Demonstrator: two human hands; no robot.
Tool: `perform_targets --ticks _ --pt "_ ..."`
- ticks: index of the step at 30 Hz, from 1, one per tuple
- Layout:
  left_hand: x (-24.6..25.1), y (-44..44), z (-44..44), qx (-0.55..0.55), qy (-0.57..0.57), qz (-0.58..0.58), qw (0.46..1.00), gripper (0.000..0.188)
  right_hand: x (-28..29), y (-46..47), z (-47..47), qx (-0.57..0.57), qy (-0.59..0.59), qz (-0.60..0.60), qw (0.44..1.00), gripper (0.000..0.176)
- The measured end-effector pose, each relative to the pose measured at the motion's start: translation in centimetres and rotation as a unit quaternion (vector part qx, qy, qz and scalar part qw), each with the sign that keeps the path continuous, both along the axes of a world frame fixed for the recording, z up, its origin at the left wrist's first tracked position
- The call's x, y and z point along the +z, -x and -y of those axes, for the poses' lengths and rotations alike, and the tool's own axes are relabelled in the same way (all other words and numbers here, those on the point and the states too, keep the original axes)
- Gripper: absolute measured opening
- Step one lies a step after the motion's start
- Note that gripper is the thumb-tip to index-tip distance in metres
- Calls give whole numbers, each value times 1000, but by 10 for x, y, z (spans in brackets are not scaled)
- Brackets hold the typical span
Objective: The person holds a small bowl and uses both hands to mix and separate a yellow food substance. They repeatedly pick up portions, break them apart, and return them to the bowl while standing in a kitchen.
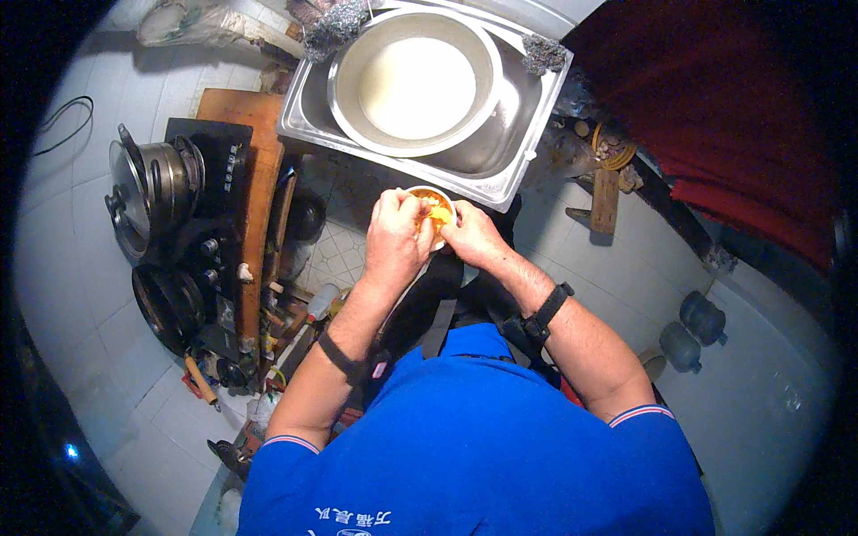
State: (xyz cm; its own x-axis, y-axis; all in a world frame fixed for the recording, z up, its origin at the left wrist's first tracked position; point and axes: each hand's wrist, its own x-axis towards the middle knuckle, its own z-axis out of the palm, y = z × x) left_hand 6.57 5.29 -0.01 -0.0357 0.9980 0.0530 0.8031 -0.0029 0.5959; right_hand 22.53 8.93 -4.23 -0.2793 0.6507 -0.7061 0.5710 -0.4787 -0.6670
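Note:
Just below the sink's near edge, my right hand (477, 231) grips the right rim of a small white cup (439, 246) with orange and yellow contents. My left hand (401, 228) is at the cup's left side, with its fingertips at or inside the opening; whether they pinch some of the contents cannot be told. Beyond both hands, a large round metal basin (338, 100) holding pale, whitish liquid rests over a stainless steel sink (493, 181). Steel wool scourers (543, 53) lie on the sink's corners.
On the left, a lidded metal pot (157, 177) and a black pan (167, 305) stand on a dark cooktop beside a wooden board (258, 228). A wooden block (604, 201) is on the right, two large water bottles (680, 345) are on the lower right, and a red curtain (724, 100) hangs at upper right.

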Motion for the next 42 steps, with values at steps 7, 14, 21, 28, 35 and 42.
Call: perform_targets --ticks 7,14,21,28,35,42 --pt "5 16 18 146 179 383 894 14 -18 2 6 7 -22 -11 1000 37" --pt "-10 17 24 247 210 582 746 21 -18 -2 9 -4 12 -7 1000 45" --pt "-11 15 28 279 252 656 655 33 -14 -5 12 -13 14 -10 1000 44" --pt "-8 8 27 206 255 753 570 43 -12 -10 17 -15 10 -3 1000 42" --pt "-5 1 32 171 291 705 624 45 -23 -15 25 -11 25 1 1000 40" --pt "-3 -1 30 207 287 741 571 53 -26 -16 27 -16 13 -9 1000 40"
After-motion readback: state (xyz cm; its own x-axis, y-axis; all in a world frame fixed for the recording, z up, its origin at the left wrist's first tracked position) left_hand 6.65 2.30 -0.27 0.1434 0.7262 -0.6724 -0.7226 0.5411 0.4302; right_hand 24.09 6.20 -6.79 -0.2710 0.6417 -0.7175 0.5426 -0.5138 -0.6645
